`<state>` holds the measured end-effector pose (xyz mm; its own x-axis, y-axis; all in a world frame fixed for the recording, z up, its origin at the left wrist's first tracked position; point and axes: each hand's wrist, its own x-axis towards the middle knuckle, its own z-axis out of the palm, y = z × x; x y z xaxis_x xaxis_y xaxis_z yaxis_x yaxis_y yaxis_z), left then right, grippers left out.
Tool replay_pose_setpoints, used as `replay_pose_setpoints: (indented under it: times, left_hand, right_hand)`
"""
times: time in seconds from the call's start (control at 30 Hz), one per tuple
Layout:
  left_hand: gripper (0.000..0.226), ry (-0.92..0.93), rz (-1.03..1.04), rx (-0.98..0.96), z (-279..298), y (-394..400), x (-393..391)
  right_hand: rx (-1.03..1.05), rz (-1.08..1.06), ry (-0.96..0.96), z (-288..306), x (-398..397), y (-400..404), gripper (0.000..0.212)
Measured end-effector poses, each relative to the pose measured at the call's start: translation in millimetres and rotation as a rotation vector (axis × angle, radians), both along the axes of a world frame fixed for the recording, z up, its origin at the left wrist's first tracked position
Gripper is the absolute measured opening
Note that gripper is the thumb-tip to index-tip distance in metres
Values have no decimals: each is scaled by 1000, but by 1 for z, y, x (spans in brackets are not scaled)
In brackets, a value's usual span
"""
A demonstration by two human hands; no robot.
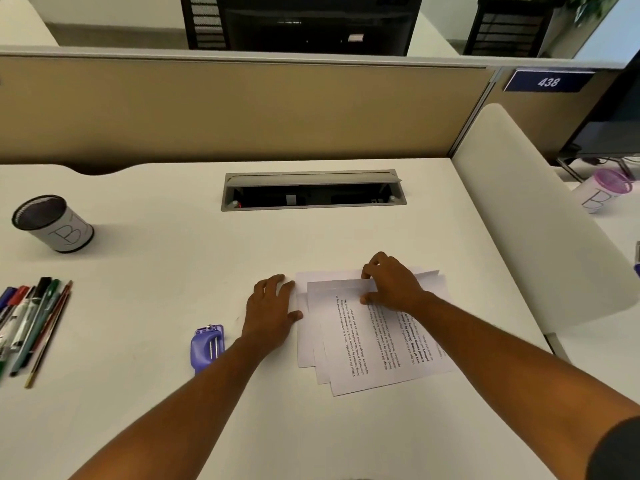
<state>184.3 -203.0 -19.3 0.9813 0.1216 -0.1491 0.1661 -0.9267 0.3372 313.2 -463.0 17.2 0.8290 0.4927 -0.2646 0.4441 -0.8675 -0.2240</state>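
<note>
R hand (389,285) pinches far edge of top sheet of papers (360,344), mid-table twd right edge. L hand (272,311) flat on table (156,271), fingers (273,284) straight, just beside papers' left side.

Your left grip (272,310) and right grip (391,287) were bare, as were your left forearm (194,386) and right forearm (502,341). A dark, near-black sleeve (618,452) covered your right upper arm, at four o'clock.

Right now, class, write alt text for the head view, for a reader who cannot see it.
A person's right hand pinches the far edge of loosely stacked printed sheets on a white desk; the left hand lies flat at their left side. Pens lie further left.
</note>
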Motion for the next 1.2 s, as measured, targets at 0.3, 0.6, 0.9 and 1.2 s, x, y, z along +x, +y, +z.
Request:
replay_pose_setpoints:
  times: [0.3,0.6,0.9,1.2]
  left_hand:
    - [69,-17,61,-116,-2,-3,-4]
    - [63,-74,105,-341,-2,0,-14]
    - [61,-239,644,-1094,30,-18,-20]
    - [17,-306,475,-1241,70,-37,-8]
  right_hand:
    - [-143,-48,20,5,-10,-5,69]
    - [181,-172,181,20,-12,-20,29]
    - [862,-512,319,44,-31,-15,26]
    - [1170,-592,278,53,-67,1,14]
